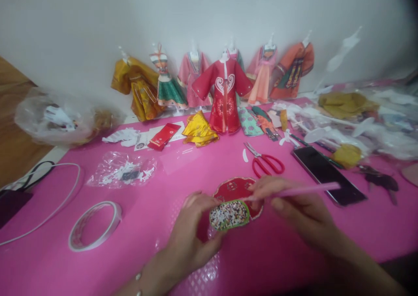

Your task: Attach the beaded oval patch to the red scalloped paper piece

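Note:
My left hand [192, 230] is closed around the left end of a small green-rimmed tray [229, 215] filled with tiny multicoloured beads. Between the thumb and fingers of my right hand [300, 204] is a slim pink pen-like stick [305, 189]. Its tip points left, close to the tray's upper edge; whether it touches the beads I cannot tell. Behind the tray lies a rounded red cloth piece [233, 188] with a beaded or trimmed border, partly covered by the tray and my right fingers.
Red-handled scissors [264, 161] and a phone [329, 174] lie beyond my right hand. A tape roll [94, 226] is at left, near a bag of white pieces [126, 170]. Several dressed doll forms, including a red robe [225, 91], stand along the wall. Plastic bags [375, 121] crowd the right.

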